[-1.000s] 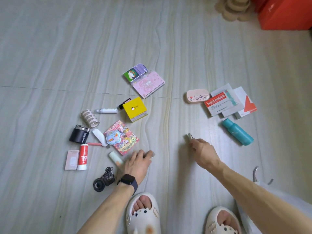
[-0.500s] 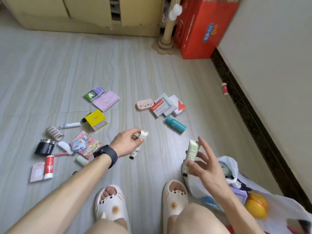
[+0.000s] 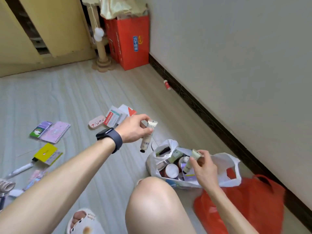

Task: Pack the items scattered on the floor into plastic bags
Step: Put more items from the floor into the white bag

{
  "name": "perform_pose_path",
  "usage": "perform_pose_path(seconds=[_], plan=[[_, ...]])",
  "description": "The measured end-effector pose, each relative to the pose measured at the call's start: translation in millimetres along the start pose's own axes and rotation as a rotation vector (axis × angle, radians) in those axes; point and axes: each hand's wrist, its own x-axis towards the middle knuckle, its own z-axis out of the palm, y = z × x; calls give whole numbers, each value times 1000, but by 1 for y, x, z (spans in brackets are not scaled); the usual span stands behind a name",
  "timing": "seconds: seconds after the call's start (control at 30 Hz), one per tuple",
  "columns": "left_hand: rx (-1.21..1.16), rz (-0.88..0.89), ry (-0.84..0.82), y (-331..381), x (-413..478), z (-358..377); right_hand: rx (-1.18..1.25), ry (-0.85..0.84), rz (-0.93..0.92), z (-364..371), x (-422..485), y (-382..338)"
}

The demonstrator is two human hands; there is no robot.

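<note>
Bottom of frame: bare knee [image 3: 152,200] and white slipper [image 3: 84,222]. Lower right: red plastic bag [image 3: 249,205] on the floor, white plastic bag [image 3: 227,163] just beside it and touching, mouth open, jars and small boxes inside. Right hand [image 3: 205,169] over the white bag, fingers pinched on a small pale green tube [image 3: 190,162], cap end down over the contents. Left hand [image 3: 133,130], dark watch [image 3: 109,139] on the wrist, at frame centre above the floor, fingers clamped on a cream tube [image 3: 148,135], black cap down, just left of the bag mouth. Left side of the floor: yellow box [image 3: 47,153], white pen [image 3: 20,169], pink notebook [image 3: 55,131]. Behind the left hand: pink case [image 3: 97,121], medicine boxes [image 3: 114,118]. Top centre: red paper bag [image 3: 130,41] in the corner.
</note>
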Motion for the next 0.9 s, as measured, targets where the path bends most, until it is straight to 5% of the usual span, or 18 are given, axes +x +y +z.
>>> perform_pose_path(seconds=[0.17,0.33,0.47,0.6,0.7,0.9], plan=[[-379,-80,-65,30,12,44,-36,-164,96,15,9,20],[-664,-159,-140,46,19,70,639,-370,231,-20,3,-30],[-707,-160,-164,57,23,88,617,-383,72,-38,4,-47],[211,158,-64,36,24,111,457,-277,132,-40,4,-18],[755,278,-171,5,22,126,244,-197,186,-39,1,14],[1040,268,-185,-18,27,117,-286,-320,62,-13,2,18]])
